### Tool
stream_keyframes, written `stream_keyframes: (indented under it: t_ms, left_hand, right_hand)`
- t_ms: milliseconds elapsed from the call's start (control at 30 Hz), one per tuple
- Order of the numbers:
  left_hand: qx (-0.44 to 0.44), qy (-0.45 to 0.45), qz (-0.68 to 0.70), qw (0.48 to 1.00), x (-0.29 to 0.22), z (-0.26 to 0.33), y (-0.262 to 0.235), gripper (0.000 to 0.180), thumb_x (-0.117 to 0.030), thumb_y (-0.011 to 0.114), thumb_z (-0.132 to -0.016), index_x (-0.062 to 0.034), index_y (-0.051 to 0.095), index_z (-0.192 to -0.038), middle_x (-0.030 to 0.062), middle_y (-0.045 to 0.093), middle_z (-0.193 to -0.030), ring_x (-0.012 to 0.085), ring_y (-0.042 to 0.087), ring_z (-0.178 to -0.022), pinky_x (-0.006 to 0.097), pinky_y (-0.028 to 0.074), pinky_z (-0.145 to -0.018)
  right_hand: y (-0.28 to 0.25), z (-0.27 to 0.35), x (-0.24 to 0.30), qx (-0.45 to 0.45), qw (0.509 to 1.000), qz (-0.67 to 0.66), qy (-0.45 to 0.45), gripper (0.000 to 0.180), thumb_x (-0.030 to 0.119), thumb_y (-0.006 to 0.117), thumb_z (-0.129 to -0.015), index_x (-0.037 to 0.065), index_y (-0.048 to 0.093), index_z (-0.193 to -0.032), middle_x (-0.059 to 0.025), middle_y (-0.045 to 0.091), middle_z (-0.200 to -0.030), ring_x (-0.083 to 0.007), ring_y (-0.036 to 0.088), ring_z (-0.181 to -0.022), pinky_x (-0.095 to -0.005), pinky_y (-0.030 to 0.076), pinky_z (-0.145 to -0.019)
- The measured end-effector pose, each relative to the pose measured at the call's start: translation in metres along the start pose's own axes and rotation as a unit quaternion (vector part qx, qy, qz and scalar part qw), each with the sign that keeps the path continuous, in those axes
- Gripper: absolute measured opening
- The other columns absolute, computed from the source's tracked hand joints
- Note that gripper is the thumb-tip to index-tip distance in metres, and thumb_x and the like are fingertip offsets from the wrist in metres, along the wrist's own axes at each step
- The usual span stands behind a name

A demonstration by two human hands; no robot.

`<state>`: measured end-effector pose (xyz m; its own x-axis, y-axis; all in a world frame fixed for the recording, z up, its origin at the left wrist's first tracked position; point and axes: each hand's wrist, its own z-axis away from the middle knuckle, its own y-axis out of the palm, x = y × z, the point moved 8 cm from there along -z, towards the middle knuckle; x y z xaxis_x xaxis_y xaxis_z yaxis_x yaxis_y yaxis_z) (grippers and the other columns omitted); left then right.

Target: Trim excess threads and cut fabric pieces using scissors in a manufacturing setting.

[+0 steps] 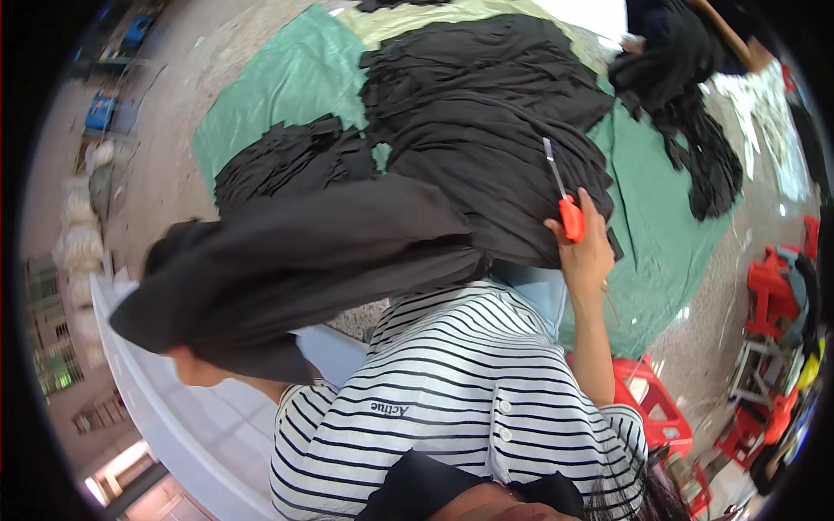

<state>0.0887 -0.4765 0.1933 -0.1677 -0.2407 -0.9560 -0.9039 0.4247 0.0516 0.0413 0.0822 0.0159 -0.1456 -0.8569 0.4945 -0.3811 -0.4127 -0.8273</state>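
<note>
while the right hand [584, 253] grips red-handled scissors [566, 201], blade pointing to twelve o'clock, the left hand [195, 369] bunches a black garment [295, 260] at nine o'clock; better to stretch the cloth taut before cutting near the black pile [486, 113].

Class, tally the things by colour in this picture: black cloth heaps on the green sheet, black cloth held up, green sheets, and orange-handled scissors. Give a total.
Black cloth heaps on the sheet: 2 (large heap, small heap)
Black cloth held up: 1
Green sheet: 1
Orange-handled scissors, in the right hand: 1
Total: 5
</note>
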Motion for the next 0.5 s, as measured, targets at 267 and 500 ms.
stream_keyframes:
  t_ms: [267,500]
  left_hand:
    - [-0.093,0.248,-0.013,0.964,-0.128,-0.138,-0.207,0.034,-0.021,0.059,-0.096,0.007,0.058,-0.115,0.0212,0.064,-0.109,0.0275,0.064,-0.096,0.039,0.053,-0.09]
    - [-0.357,0.197,-0.117,0.905,-0.115,-0.293,-0.198,0.05,-0.027,0.073,-0.079,0.0124,0.061,-0.107,0.021,0.066,-0.094,0.03,0.066,-0.084,0.044,0.055,-0.066]
  right_hand:
    - [-0.008,-0.002,-0.015,0.032,0.999,0.026,0.029,0.067,0.038,0.077,-0.078,0.02,0.05,-0.136,-0.0095,0.065,-0.113,-0.0362,0.064,-0.098,-0.0445,0.051,-0.077]
    - [-0.002,-0.004,-0.017,0.063,0.998,0.024,0.021,0.065,0.032,0.076,-0.08,0.015,0.049,-0.137,-0.0121,0.062,-0.123,-0.0356,0.061,-0.108,-0.042,0.05,-0.085]
